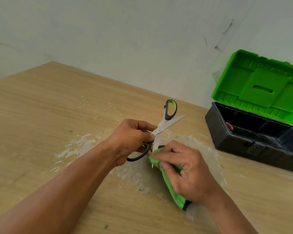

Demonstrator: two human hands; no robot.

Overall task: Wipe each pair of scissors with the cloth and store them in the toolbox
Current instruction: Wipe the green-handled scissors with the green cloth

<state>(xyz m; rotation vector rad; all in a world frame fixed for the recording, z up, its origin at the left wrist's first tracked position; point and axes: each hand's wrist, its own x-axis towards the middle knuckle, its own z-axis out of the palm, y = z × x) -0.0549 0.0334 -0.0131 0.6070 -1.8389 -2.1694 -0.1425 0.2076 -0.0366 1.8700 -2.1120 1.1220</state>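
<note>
One pair of scissors [158, 129] is held above the wooden table [57, 107], a little right of the middle of the frame. Its blades are opened wide: one is pointed to the upper right, the other is pointed down. The lower black handle loop is grasped by the left hand [132, 138], whose fingers are curled round it. The second loop, black with green inside, is left free above.

The down-pointing blade is wrapped near its tip by the green cloth [170, 184]. The cloth is pinched around the blade by the thumb and fingers of the right hand [186, 173], in the lower right part of the frame. The rest of the cloth is hung under this palm.

At the right edge the toolbox [227, 144] is placed on the table, well apart from the hands, with its green lid [260, 86] opened upward. A small pink object [229, 125] is seen inside the black base; what it is cannot be told. White worn patches [79, 144] are seen on the table near the hands.
</note>
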